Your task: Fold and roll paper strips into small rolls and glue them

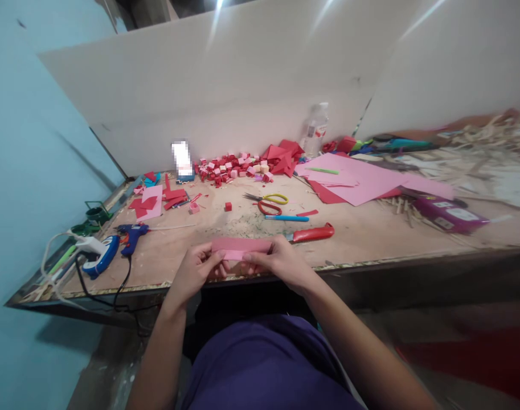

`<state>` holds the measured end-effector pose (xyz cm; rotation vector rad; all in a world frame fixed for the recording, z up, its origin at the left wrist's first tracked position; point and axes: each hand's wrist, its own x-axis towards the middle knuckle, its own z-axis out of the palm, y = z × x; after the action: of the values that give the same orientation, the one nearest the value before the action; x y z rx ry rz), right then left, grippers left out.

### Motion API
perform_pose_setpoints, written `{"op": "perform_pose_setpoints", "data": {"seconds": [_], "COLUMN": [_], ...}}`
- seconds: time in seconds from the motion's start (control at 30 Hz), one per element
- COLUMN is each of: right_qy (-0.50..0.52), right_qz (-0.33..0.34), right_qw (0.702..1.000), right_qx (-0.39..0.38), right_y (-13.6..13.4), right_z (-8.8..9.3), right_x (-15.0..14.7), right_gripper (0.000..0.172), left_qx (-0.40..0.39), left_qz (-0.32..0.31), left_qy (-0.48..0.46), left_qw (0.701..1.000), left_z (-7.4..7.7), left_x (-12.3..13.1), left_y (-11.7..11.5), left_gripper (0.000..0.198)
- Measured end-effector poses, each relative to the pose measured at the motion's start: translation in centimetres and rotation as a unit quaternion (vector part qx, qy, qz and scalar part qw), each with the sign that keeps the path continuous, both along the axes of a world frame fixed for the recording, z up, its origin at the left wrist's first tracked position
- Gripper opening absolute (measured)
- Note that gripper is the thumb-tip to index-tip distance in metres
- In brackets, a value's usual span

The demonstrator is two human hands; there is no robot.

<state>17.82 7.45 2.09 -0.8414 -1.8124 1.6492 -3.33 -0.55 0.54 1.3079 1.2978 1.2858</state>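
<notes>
A strip of pink paper [241, 246] with a fold along it is stretched between my two hands, just over the table's front edge. My left hand [202, 265] pinches its left end, thumb on the near flap. At the other end my right hand [279, 259] grips the paper the same way. Beyond the right hand lies a red-handled knife or saw [313, 233]. Past that are a blue pen [287, 218] and scissors [268, 200] with yellow and red handles. A small red paper cube [228, 206] sits farther back.
Many paper cubes [234, 168] are heaped at the back beside a lit phone [183, 159]. A plastic bottle [316, 130] stands near pink sheets [357, 176]. At left lie a blue glue gun [134, 234], a power strip [101, 256] and cords. A purple box [450, 214] is at right.
</notes>
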Motion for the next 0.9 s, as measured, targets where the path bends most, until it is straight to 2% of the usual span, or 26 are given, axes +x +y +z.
{"op": "perform_pose_setpoints", "data": {"seconds": [0.2, 0.47, 0.7, 0.9], "right_qy": [0.021, 0.014, 0.02, 0.03], "right_qz": [-0.012, -0.016, 0.003, 0.016], "right_qw": [1.0, 0.999, 0.998, 0.998], "right_qx": [-0.02, -0.036, -0.065, -0.053], "right_y": [-0.21, -0.35, -0.07, 0.05], "right_z": [0.12, 0.51, 0.18, -0.08], "right_x": [-0.15, -0.09, -0.08, -0.22], "right_gripper": [0.031, 0.022, 0.031, 0.04], "left_qx": [-0.004, -0.007, -0.009, 0.012], "left_qz": [0.005, 0.022, 0.029, 0.044], "left_qy": [-0.019, -0.027, -0.026, -0.019], "left_qw": [1.0, 0.999, 0.999, 0.999], "left_z": [-0.11, -0.71, -0.46, -0.6], "left_x": [0.1, -0.26, -0.28, -0.42], "left_y": [-0.1, -0.09, -0.12, 0.18], "left_gripper": [0.028, 0.025, 0.023, 0.026]}}
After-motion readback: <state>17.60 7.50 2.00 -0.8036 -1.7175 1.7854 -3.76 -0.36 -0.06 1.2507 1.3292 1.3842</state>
